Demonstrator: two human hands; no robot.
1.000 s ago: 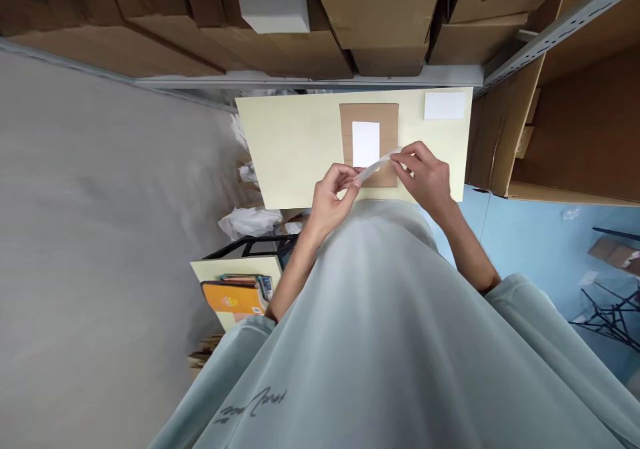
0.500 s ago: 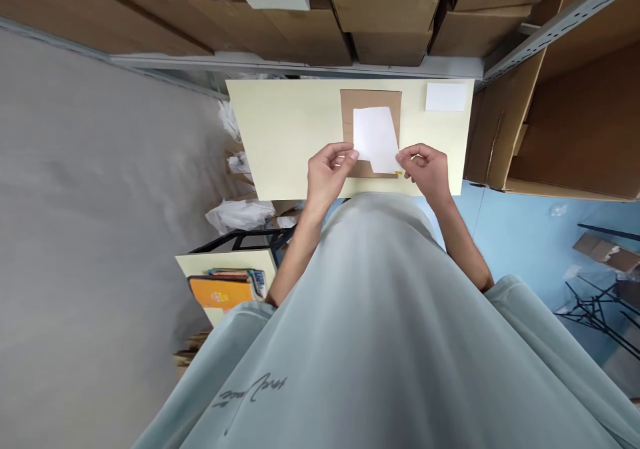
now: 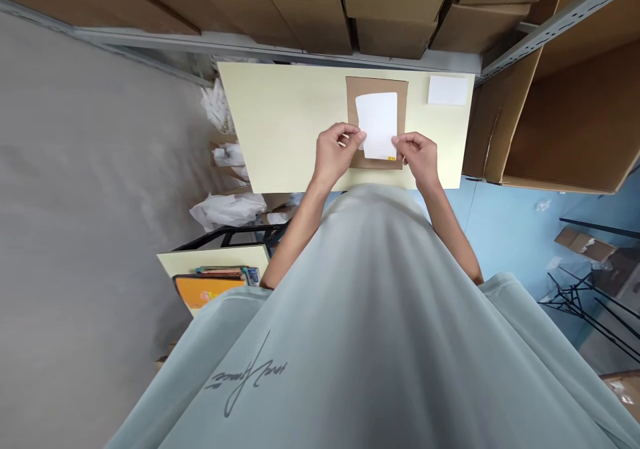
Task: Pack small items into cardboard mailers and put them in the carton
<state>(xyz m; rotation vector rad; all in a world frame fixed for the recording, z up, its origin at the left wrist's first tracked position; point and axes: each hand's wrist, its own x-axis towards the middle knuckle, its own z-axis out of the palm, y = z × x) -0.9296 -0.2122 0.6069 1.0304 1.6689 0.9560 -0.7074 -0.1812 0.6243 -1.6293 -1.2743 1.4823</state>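
A white sheet of paper (image 3: 377,122) with a small yellow mark at its lower right corner is between my two hands, over a brown cardboard piece (image 3: 353,92). My left hand (image 3: 337,149) pinches the sheet's left edge between thumb and fingers. At the right edge, low down, my right hand (image 3: 419,157) pinches it too. Behind the paper, the cardboard shows as a brown border. Whether the sheet touches the cardboard, I cannot tell. Both lie over a pale yellow tabletop (image 3: 285,122).
A small stack of white paper or a card (image 3: 447,91) lies at the table's right rear. Cardboard boxes (image 3: 395,2) fill a metal shelf behind. A large open carton (image 3: 570,122) stands to the right. At lower left, an orange book (image 3: 207,291) rests on a side table.
The white sheet has turned slightly and now sits straighter over the cardboard, still pinched by both hands. The view has shifted a little.
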